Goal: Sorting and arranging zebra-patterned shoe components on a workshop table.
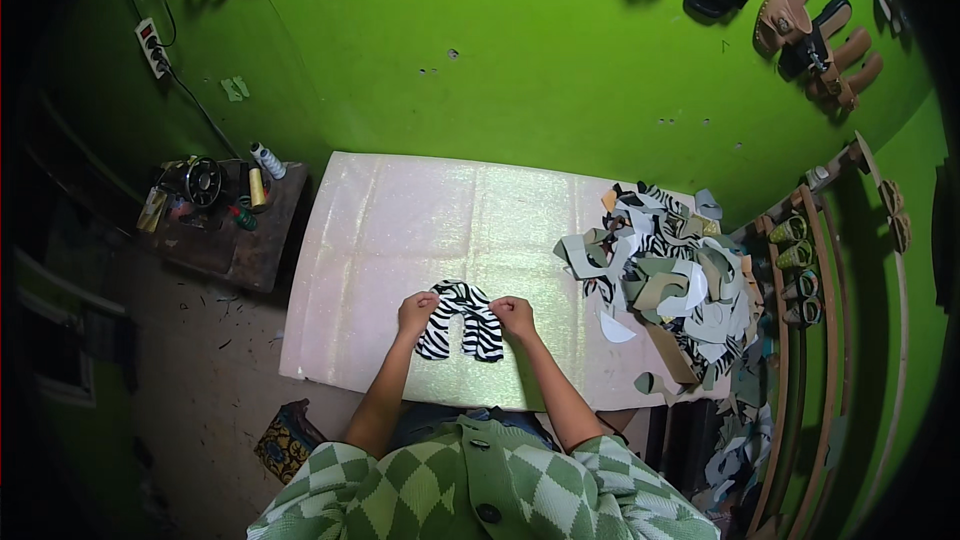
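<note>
A zebra-striped, U-shaped cut piece of material (458, 298) is held over the near middle of the table, its two ends pointing toward me. My left hand (417, 314) pinches its left edge. On the opposite side, my right hand (514, 317) has its fingers closed at the right edge of the same piece. Under it the table (390, 210) has a pale, shimmering cover.
A heap of scraps (680, 280) in zebra, green and grey covers the table's right side. At left stands a small dark table (240, 255) with a sewing machine (203, 180) and thread cones (268, 161). Sandals (790, 5) hang on the green wall; a wooden rack (815, 340) is at right.
</note>
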`<state>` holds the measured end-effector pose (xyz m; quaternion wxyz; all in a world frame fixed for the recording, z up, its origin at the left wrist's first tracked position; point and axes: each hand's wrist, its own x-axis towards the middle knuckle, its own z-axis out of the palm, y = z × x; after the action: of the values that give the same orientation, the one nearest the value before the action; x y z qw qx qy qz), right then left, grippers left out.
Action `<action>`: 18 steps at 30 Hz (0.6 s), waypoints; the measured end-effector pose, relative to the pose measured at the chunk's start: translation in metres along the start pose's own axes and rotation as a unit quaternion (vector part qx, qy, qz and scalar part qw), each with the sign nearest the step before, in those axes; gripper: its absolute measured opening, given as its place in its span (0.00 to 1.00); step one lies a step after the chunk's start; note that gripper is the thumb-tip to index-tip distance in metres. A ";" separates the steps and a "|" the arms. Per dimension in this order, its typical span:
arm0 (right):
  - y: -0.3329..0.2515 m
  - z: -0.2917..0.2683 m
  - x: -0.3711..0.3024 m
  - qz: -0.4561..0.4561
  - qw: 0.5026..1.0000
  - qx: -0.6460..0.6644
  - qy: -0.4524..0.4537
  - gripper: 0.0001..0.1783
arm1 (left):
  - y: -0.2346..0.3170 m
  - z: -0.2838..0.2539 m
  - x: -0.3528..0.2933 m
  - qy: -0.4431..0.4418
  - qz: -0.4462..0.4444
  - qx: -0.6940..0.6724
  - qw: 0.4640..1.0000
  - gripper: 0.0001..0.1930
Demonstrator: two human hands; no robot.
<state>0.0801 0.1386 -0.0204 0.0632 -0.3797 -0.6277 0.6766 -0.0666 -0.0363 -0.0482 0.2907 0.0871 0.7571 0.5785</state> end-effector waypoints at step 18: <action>-0.001 0.054 -0.010 -0.110 0.949 -0.217 0.200 0.14 | 0.009 -0.025 -0.021 0.058 0.129 0.205 0.968 0.21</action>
<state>0.0546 0.0894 -0.0192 0.1773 -0.4402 -0.7715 0.4237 -0.0650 -0.0637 -0.0293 0.1448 0.2079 0.8576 0.4476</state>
